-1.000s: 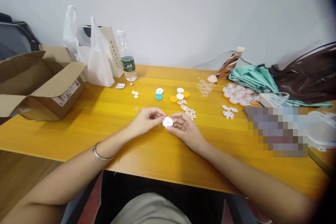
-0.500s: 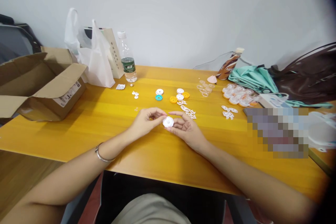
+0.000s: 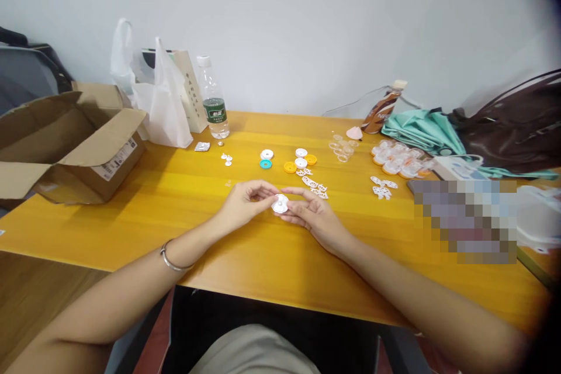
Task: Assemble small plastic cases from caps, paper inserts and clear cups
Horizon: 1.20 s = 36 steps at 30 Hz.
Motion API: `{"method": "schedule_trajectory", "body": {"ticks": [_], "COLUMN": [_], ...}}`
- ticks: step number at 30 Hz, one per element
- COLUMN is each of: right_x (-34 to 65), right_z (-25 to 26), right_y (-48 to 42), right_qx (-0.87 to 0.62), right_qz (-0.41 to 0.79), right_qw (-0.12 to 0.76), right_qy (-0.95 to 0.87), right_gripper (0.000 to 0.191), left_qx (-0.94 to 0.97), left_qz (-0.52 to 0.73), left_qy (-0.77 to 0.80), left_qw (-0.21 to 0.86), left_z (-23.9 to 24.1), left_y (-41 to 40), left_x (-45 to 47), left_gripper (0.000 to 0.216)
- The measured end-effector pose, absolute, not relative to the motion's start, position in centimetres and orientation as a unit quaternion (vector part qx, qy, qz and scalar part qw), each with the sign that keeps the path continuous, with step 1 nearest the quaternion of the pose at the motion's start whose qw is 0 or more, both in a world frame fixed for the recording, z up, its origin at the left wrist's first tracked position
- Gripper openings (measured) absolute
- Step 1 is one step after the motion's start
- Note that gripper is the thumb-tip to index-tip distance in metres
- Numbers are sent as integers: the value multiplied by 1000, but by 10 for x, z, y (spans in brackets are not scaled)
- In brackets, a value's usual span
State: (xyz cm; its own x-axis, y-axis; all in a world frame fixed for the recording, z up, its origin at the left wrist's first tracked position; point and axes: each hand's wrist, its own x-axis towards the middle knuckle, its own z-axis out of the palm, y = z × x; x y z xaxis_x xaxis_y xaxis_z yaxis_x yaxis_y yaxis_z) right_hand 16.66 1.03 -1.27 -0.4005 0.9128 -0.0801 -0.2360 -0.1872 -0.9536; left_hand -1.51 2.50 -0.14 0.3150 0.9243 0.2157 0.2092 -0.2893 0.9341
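Between my two hands is a small round white plastic part (image 3: 280,204), with a raised knob at its centre. My left hand (image 3: 245,205) pinches its left edge with thumb and fingertips. My right hand (image 3: 316,219) grips its right side, thumb on top and fingers partly hidden beneath. Just beyond the hands lie white openwork pieces (image 3: 314,184), white round discs (image 3: 300,162) and orange round discs (image 3: 290,168). A teal ring (image 3: 265,163) touches a white ring (image 3: 267,154) farther back.
An open cardboard box (image 3: 100,169) stands at left, beside a white plastic bag (image 3: 162,111) and a water bottle (image 3: 215,105). Clear rings (image 3: 343,149), assembled clear-topped orange pieces (image 3: 401,159) and a brown drink bottle (image 3: 384,106) are at right. Small white knobbed pieces (image 3: 227,160) lie left of centre.
My right thumb has moved onto the top of the white part, near its centre. The part's outline now looks less round. My left hand holds nearly the same pose.
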Motion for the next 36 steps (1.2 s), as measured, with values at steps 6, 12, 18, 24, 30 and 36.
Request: {"method": "schedule_trajectory", "body": {"ticks": [6, 12, 18, 24, 30, 36], "right_x": [169, 170, 167, 161, 156, 152], "right_z": [-12, -13, -17, -15, -17, -22], "right_y": [12, 13, 16, 11, 9, 9], "right_qx": [-351, -367, -381, -386, -392, -394], "right_qz": [710, 708, 700, 698, 687, 668], "right_qw": [387, 380, 423, 438, 470, 481], "right_qy": [-472, -468, -430, -415, -391, -409], "right_gripper": [31, 34, 33, 20, 22, 29], "left_qx": [684, 709, 828, 833, 855, 858], "left_qz": [415, 431, 394, 360, 294, 250], "left_qy": [416, 419, 363, 405, 421, 419], "left_qw": [432, 369, 162, 110, -69, -161], "left_z": [2, 0, 0, -4, -6, -5], "left_y": [24, 22, 14, 13, 10, 5], "left_x": [-13, -15, -13, -8, -5, -3], "left_gripper": [19, 19, 12, 11, 18, 20]}}
